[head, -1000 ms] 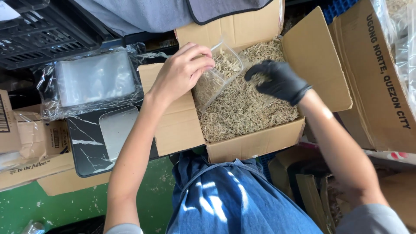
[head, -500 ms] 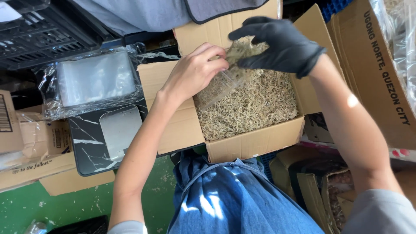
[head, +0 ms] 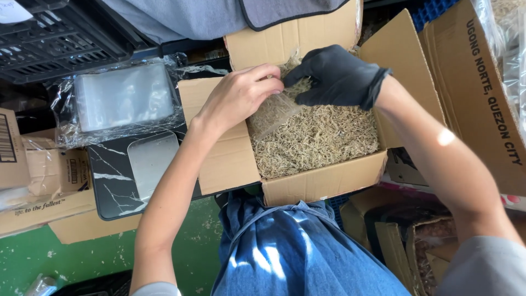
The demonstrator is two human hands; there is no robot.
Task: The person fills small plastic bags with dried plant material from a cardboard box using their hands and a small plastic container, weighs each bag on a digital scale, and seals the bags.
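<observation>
Sunlit green floor [head: 71,257], stacked black crates [head: 49,38]

Bright, even daylight; sharp focus throughout. Sunlit patches fall below the fingers [head: 274,82]; plastic left of them shows glare.

A: Room over the box [head: 323,183]?

B: Open toward me, above the dried bits [head: 318,137]. Far side crowded: my left hand [head: 238,98], bag [head: 272,112] and right hand [head: 337,77] sit close together. Flaps [head: 402,66] wall both sides.
</observation>
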